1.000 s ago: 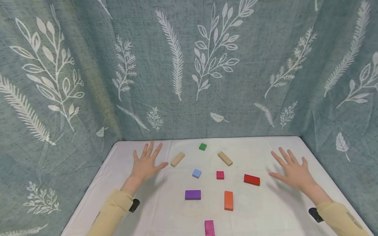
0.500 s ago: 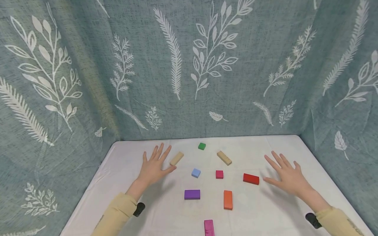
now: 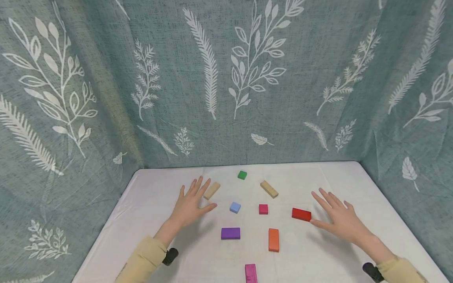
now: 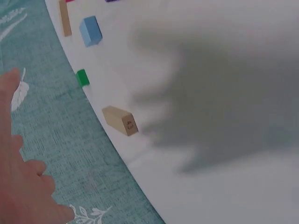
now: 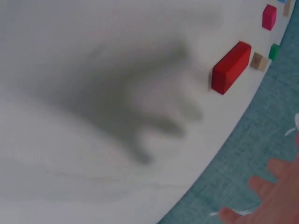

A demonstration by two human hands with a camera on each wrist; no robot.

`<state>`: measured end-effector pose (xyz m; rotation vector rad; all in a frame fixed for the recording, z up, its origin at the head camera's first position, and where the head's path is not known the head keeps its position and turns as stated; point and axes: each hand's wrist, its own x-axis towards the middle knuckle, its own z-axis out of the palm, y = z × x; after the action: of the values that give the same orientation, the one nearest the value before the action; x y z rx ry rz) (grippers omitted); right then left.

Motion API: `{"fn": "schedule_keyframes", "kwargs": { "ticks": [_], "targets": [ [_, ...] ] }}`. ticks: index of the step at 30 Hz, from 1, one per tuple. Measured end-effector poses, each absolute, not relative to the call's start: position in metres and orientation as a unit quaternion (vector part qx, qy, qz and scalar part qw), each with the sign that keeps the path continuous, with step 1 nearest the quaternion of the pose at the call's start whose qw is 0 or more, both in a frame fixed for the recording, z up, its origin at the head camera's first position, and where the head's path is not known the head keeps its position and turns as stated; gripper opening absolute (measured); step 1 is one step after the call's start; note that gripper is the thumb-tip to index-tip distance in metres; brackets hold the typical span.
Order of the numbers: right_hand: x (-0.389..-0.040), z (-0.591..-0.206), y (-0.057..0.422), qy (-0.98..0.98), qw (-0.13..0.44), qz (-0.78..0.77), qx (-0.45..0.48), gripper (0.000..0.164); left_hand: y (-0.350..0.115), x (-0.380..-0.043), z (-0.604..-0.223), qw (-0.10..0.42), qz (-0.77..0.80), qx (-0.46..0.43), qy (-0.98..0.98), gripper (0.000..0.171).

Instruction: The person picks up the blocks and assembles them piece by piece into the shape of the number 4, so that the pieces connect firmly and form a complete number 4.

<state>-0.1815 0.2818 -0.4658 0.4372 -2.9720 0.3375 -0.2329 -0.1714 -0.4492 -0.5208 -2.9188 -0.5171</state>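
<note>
My left hand [image 3: 189,206] hovers over the left side of the table with its fingers spread, holding nothing. Its nearest block is a plain wooden block [image 3: 212,190], just beyond the thumb; the left wrist view shows a dark mark on that block's end [image 4: 130,125]. On the right, my other hand [image 3: 339,218] is also spread in the air and holds nothing. Its thumb tip overlaps the end of a red block [image 3: 301,214] in the head view. Both hands cast soft shadows on the white cloth.
Between the hands lie a light blue block [image 3: 235,207], a crimson block [image 3: 263,209], a purple block [image 3: 231,233], an orange block [image 3: 273,239] and a second wooden block [image 3: 269,189]. A green block [image 3: 242,175] is at the back, a magenta block [image 3: 251,273] in front. A patterned curtain [image 3: 170,102] encloses the table.
Both hands have moved inward, toward each other, and slightly nearer the front, fingers still spread. The blocks stay where they were.
</note>
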Motion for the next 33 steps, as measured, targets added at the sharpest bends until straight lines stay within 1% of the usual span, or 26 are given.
{"fn": "schedule_keyframes", "kwargs": {
  "ticks": [7, 15, 22, 27, 33],
  "targets": [
    [-0.173, -0.471, 0.265, -0.978, 0.046, 0.134, 0.15, 0.085, -0.16, -0.227, -0.453, 0.053, -0.208, -0.189, -0.958, 0.08],
    [-0.157, -0.473, 0.241, -0.964, 0.054, 0.179, 0.187, 0.086, -0.143, -0.221, -0.454, 0.023, -0.262, -0.201, -0.944, 0.082],
    [-0.144, -0.477, 0.223, -0.948, 0.076, 0.211, 0.226, 0.084, -0.132, -0.216, -0.457, 0.022, -0.294, -0.218, -0.931, 0.082],
    [-0.135, -0.476, 0.21, -0.948, 0.049, 0.221, 0.225, 0.086, -0.126, -0.214, -0.458, 0.02, -0.3, -0.232, -0.925, 0.082],
    [-0.127, -0.475, 0.201, -0.942, 0.037, 0.226, 0.245, 0.082, -0.121, -0.211, -0.459, 0.007, -0.307, -0.233, -0.923, 0.083]
  ]
}}
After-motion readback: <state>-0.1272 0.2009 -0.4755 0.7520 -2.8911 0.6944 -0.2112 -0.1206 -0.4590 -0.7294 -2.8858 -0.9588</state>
